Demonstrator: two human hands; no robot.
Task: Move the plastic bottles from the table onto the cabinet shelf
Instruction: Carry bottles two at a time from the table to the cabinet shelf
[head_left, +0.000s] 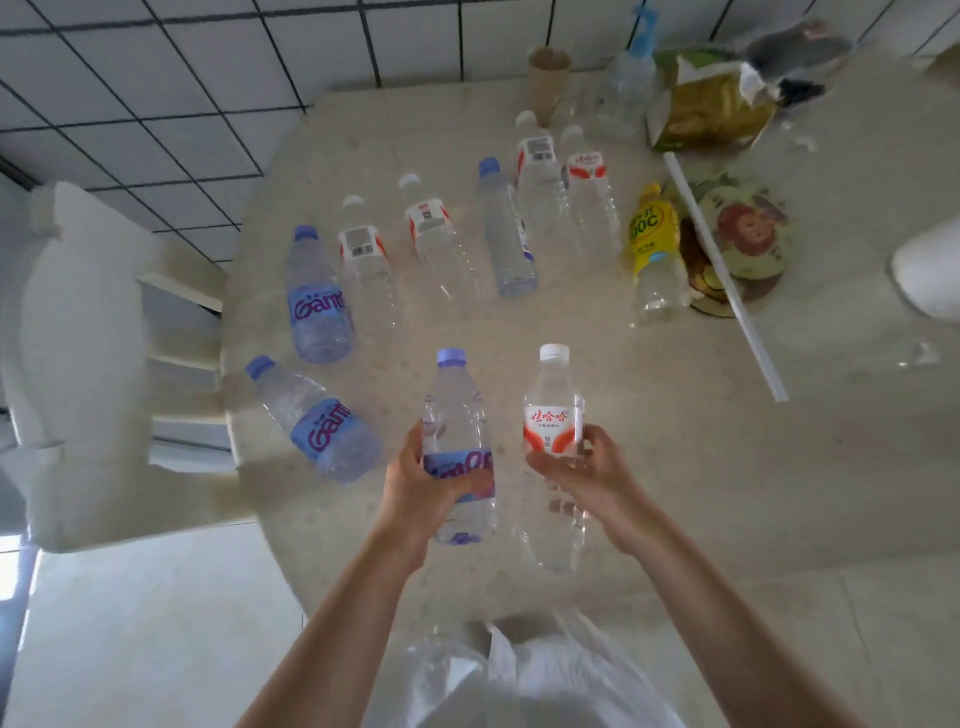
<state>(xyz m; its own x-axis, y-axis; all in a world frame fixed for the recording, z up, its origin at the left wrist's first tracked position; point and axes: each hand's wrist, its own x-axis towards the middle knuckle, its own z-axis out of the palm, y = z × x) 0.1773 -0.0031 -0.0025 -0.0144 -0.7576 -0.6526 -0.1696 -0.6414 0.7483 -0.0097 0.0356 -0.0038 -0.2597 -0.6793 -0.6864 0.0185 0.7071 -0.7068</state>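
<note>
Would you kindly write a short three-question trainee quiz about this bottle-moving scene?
1. True or false: both hands hold a bottle.
2. Which cap colour has the bottle in the left hand: A white, B blue, C yellow?
3. Fill in: the yellow-labelled bottle stands on the ____ side of the table.

Key: 1 true, the right hand grips the white-capped bottle. 2 B, the blue-capped bottle. 3 right.

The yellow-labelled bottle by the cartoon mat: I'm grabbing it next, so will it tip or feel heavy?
The yellow-labelled bottle looks empty below its label, so probably light. Standing tall and narrow, it may tip if nudged. Its thin clear plastic likely dents under a firm squeeze.
</note>
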